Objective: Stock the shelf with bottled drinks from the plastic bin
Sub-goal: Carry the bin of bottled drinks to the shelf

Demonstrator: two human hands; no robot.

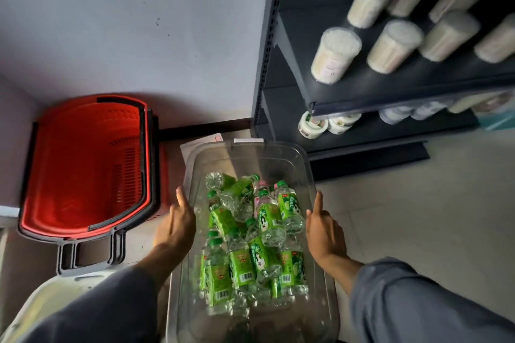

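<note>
We gripped the clear bin (pixel 302 164) by its sides, left hand (pixel 176 224) and right hand (pixel 323 231). Green bottles (pixel 250 242) lay heaped inside, near the shelf (pixel 376 83).

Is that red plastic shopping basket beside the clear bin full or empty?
Empty, as far as the view shows: the red plastic shopping basket shows only its bare slotted walls and floor inside, with nothing lying in it.

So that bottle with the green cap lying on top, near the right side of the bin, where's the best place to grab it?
Probably round its labelled middle, coming from above: the green-capped bottle lies on its side atop the pile, body exposed, its cap pointing at the bin's far end.
</note>
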